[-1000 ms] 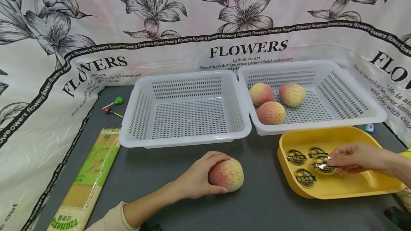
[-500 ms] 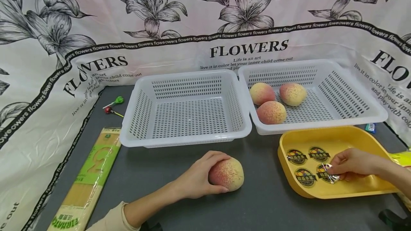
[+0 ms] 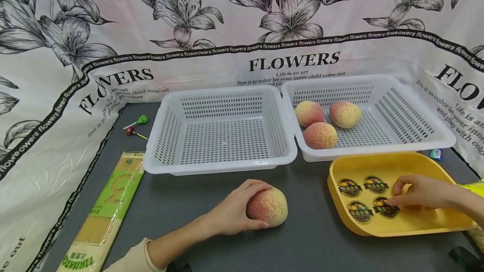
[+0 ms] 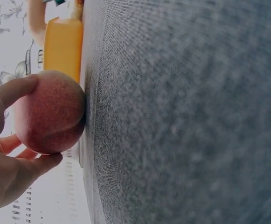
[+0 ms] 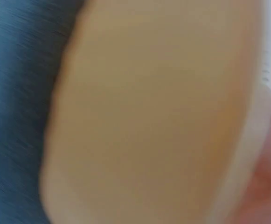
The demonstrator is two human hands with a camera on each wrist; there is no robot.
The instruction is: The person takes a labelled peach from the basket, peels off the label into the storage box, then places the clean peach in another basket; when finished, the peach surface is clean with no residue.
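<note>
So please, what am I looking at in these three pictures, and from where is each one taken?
A person works with bare hands, wearing three cameras: one on the head, one on each wrist. The head view shows a grey table with two white baskets; the left basket is empty, the right basket has three peaches. The left hand grips a peach, also seen in the left wrist view. The right hand touches a sticker in the yellow tray. The right wrist view is blurred.
</note>
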